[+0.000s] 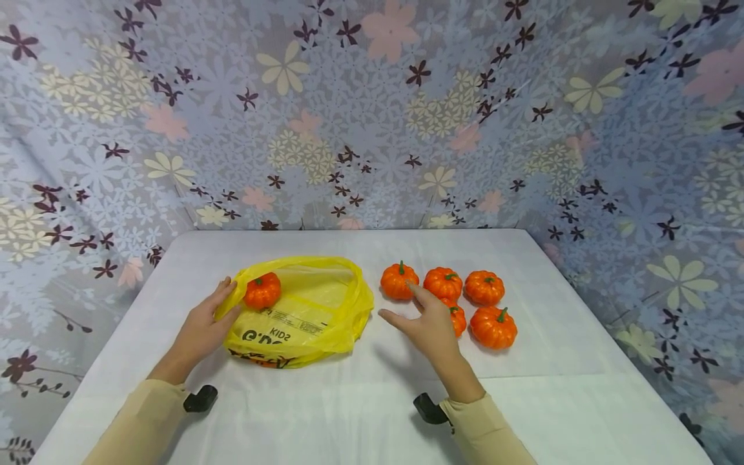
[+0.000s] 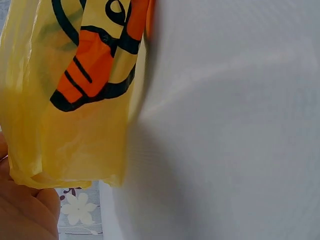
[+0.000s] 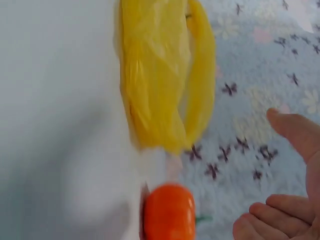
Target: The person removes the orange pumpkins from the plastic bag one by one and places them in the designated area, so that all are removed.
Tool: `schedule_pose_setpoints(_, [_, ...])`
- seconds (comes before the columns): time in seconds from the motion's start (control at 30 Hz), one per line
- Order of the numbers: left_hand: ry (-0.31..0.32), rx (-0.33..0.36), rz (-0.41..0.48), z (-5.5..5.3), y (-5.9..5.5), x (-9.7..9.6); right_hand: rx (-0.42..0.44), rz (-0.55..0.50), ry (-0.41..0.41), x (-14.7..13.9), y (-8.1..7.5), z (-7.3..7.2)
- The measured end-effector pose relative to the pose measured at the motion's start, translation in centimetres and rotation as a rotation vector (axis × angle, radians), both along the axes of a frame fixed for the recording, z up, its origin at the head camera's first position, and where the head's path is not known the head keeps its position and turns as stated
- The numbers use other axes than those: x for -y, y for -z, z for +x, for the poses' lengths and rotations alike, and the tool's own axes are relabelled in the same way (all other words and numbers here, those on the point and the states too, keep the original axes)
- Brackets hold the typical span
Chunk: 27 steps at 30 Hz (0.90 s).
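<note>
A yellow plastic bag (image 1: 340, 316) with black and orange print lies with its mouth spread wide in the head view. One small orange pumpkin (image 1: 263, 290) sits inside, near its left rim. My left hand (image 1: 200, 332) grips that rim between thumb and fingers; in the left wrist view the hand (image 2: 27, 210) shows at the bag's edge. Over the table, my right hand (image 1: 433, 329) holds nothing, thumb and fingers spread apart. Its fingertips overlap the nearest pumpkin (image 1: 397, 284) in the head view, while the right wrist view shows a gap between hand (image 3: 280, 215) and pumpkin (image 3: 170, 212).
More small pumpkins with green stems, among them a front one (image 1: 493, 328) and a back one (image 1: 485, 287), are grouped right of the bag. One (image 1: 457, 320) is partly hidden behind my right hand. A white-covered table (image 1: 314, 413) bears everything, with a flowered cloth (image 1: 360, 129) behind.
</note>
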<state>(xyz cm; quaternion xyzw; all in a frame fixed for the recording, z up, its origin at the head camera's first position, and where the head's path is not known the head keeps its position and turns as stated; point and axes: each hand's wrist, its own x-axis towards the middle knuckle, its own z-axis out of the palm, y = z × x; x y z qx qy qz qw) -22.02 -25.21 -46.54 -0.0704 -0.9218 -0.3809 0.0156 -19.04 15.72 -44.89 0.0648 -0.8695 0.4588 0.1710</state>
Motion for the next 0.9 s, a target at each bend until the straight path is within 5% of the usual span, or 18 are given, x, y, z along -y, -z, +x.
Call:
schedule_pose_setpoints(0.43, [0.019, -0.025, -0.008, 0.3, 0.1, -0.1, 0.187, -0.065, -0.24, 6.4, 0.2, -3.2])
schedule_pose_setpoints(0.9, [0.02, -0.021, 0.016, 0.2, 0.6, -0.1, 0.261, -0.037, -0.282, 11.7, 0.7, -5.0])
